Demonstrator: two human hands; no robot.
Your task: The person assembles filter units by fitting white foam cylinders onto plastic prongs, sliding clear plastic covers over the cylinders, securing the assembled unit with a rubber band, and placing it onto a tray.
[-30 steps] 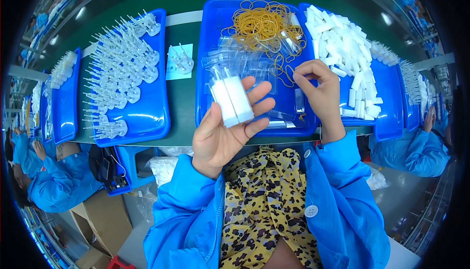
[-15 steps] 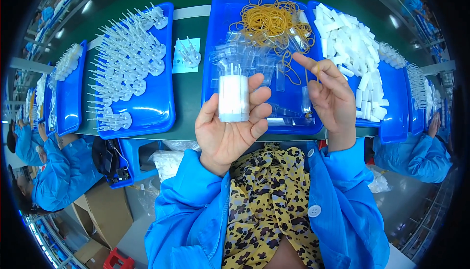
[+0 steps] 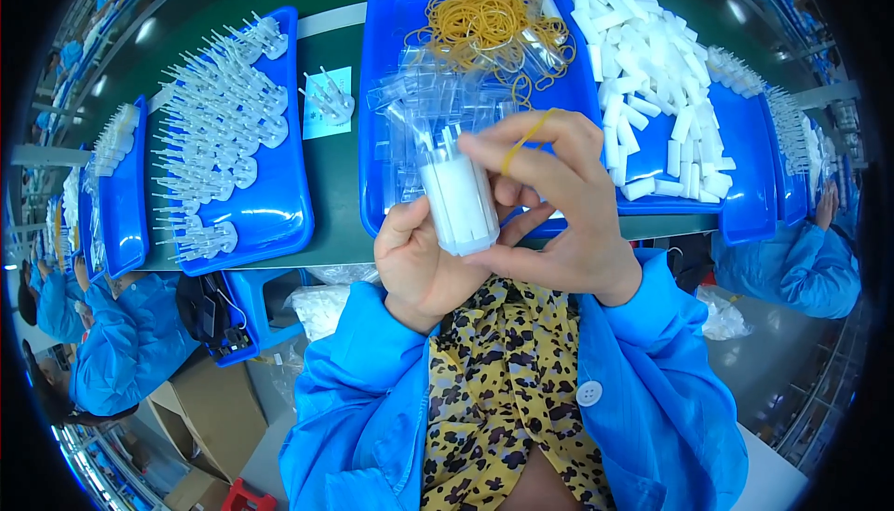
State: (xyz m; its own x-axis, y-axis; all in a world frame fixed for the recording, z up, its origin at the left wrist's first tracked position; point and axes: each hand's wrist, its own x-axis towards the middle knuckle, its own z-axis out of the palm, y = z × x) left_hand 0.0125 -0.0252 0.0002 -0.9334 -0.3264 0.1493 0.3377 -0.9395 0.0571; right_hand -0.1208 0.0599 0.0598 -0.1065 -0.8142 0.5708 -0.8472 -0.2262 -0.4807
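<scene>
My left hand (image 3: 417,269) is closed around a bundle of white foam-like blocks (image 3: 459,202), standing in a ring on a round base. Several thin clear prongs rise from its top, and it tilts slightly left. Against its right side rests my right hand (image 3: 582,208), the thumb at the base and a fingertip by the prongs. A yellow rubber band (image 3: 516,150) is stretched over fingers of that hand. Behind both hands lies a blue tray (image 3: 377,36) with clear plastic pieces (image 3: 405,106) and a heap of yellow rubber bands (image 3: 484,22).
To the right, another blue tray (image 3: 652,211) carries a pile of white blocks (image 3: 643,73). A blue tray (image 3: 270,232) at left bears rows of pronged clear pieces (image 3: 219,129). One pronged piece (image 3: 331,103) sits on a pale card. Co-workers in blue sit at both sides.
My right hand has come left and down to the bundle, bringing the rubber band on its fingers. The bundle has gone from upright to slightly tilted in my left hand.
</scene>
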